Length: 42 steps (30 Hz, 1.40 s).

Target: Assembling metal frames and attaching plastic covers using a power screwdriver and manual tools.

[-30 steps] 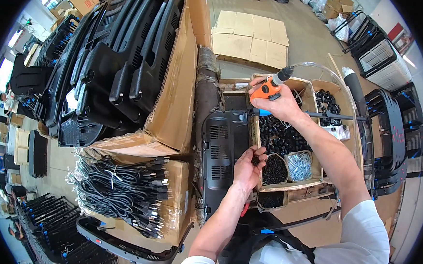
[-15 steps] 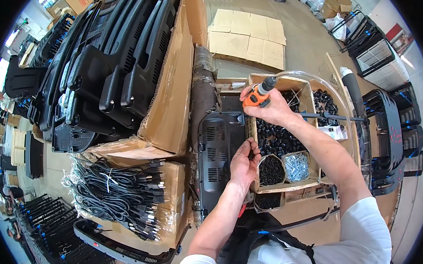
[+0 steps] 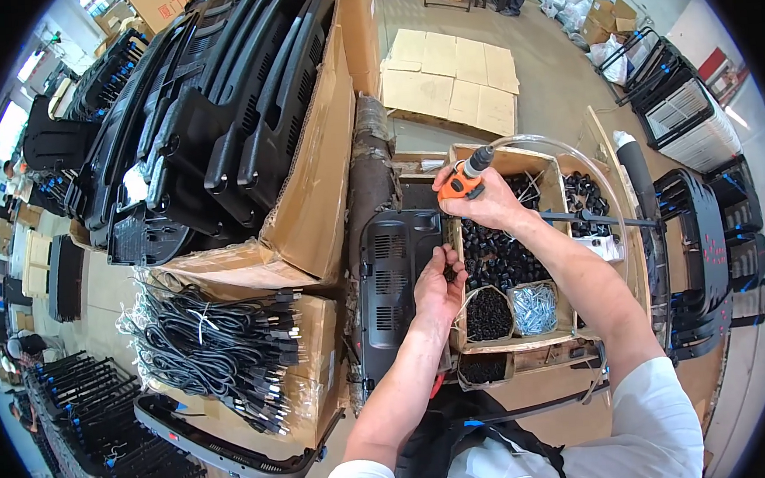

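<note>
- Here is the right hand (image 3: 485, 199), fingers wrapped firmly around an orange drill (image 3: 464, 181), its dark chuck tipped up and to the right!
- The drill sits above the upper left part of the wooden box (image 3: 538, 342), with a clear hose (image 3: 560, 142) arching away beyond it.
- Over to the left hand (image 3: 440, 284): palm up, fingers curled in on a few dark bits (image 3: 449, 274); how many, we cannot tell.
- That hand hangs over the right edge of a black panel (image 3: 392, 278), just beside the box's left wall.
- The panel lies flat, slotted vents showing, between the box and a worn wrapped roll (image 3: 371, 165).
- Inside the box, a heap of black caps (image 3: 498, 263); nearer the person, two tubs side by side, small black pieces (image 3: 489, 313) on the left, silver screws (image 3: 534, 309) on the right.
- One more dark-filled tub (image 3: 484, 370) sits just outside the near wall.
- Out left, black cables (image 3: 214, 346) are piled on a carton (image 3: 314, 388), and beyond them black shells (image 3: 244, 116) stand packed in a bigger carton (image 3: 309, 182).
</note>
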Each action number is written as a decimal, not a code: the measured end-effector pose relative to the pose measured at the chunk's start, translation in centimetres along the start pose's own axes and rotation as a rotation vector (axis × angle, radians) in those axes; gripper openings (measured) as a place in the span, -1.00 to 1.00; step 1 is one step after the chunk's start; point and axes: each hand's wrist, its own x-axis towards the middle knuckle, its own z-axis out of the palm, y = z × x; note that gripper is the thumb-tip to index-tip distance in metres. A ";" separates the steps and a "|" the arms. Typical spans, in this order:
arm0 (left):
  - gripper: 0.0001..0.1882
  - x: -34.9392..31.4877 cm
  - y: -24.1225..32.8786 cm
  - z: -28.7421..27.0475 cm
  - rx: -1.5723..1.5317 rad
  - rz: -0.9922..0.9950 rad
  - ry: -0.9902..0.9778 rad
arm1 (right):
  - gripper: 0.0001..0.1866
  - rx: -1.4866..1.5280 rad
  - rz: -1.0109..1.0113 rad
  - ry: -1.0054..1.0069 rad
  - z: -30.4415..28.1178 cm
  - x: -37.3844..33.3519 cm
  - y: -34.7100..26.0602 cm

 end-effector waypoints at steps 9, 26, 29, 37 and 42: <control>-0.74 2.4 0.9 1.5 -0.087 0.035 -0.009 | -0.50 0.264 -0.030 0.043 -0.5 -1.1 -1.7; -0.75 2.0 4.8 2.6 -0.357 0.061 -0.191 | -0.41 0.413 -0.068 -0.053 0.6 -2.0 -4.2; -0.76 1.4 4.6 3.2 -0.277 0.097 -0.150 | -0.42 0.416 -0.114 -0.001 1.7 -1.0 -4.1; -0.77 -0.9 1.1 0.1 0.017 0.038 -0.224 | -0.45 0.396 -0.099 -0.011 3.6 2.4 -3.0; -0.80 -2.3 0.0 -0.7 0.039 0.048 -0.126 | -0.51 0.325 -0.020 -0.004 4.1 3.1 -2.8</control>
